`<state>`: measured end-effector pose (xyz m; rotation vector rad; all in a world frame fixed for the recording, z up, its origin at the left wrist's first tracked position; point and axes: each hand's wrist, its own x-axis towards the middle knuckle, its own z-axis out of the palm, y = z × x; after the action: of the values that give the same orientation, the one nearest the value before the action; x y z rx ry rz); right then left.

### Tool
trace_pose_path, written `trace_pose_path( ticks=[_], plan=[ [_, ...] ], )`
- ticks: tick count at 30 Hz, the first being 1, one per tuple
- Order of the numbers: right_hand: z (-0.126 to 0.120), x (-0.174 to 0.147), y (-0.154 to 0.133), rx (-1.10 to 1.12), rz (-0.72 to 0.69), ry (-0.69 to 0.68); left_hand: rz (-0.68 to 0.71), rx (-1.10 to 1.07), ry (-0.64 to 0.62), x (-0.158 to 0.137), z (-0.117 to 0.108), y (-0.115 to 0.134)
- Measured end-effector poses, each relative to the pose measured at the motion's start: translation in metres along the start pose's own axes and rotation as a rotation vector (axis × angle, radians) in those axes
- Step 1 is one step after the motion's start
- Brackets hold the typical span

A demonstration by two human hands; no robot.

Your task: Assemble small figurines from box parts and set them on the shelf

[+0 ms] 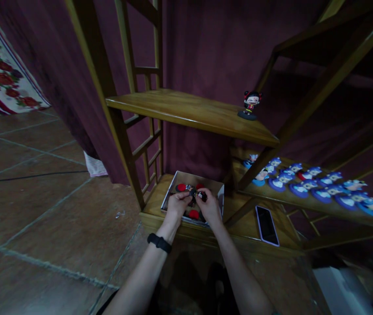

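Note:
Both of my hands meet over a shallow open box (221, 202) on the bottom shelf. Between my fingertips is a small dark figurine (193, 192), pinched from both sides. My left hand (178, 204), with a black wristband, closes on its left part. My right hand (211, 205) grips its right part. Inside the box lie several more figurines with red bases, such as the red-based figurine (181, 187) at the upper left; my hands partly cover the others.
A black-haired figurine (251, 103) stands on the middle shelf (186, 107). Rows of blue and white figurines (304, 187) fill the right shelf. A phone (267, 225) lies right of the box. Wooden posts (120, 131) frame the shelves. A white box (340, 291) sits on the floor.

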<state>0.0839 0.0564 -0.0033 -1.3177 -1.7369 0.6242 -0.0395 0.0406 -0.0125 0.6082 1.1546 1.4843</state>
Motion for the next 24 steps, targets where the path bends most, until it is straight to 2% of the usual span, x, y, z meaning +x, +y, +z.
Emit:
trace_pose_path(
  ticks=[4,10,17,24],
  plan=[
    [-0.0011,0.0,-0.0019,-0.052,-0.063,0.023,0.008,-0.005,-0.023,0.0007,0.0,-0.0022],
    [-0.0021,-0.0016,-0.0062,-0.076,-0.086,0.037,0.062,0.052,-0.039,0.0043,-0.0015,-0.0074],
    [-0.0011,-0.0004,0.0004,-0.065,-0.016,0.026,0.139,0.189,-0.011,0.0065,0.0005,-0.009],
    [-0.0014,-0.0008,0.0013,-0.07,-0.045,-0.008,0.074,0.157,-0.017,0.0095,-0.0025,-0.0078]
  ],
)
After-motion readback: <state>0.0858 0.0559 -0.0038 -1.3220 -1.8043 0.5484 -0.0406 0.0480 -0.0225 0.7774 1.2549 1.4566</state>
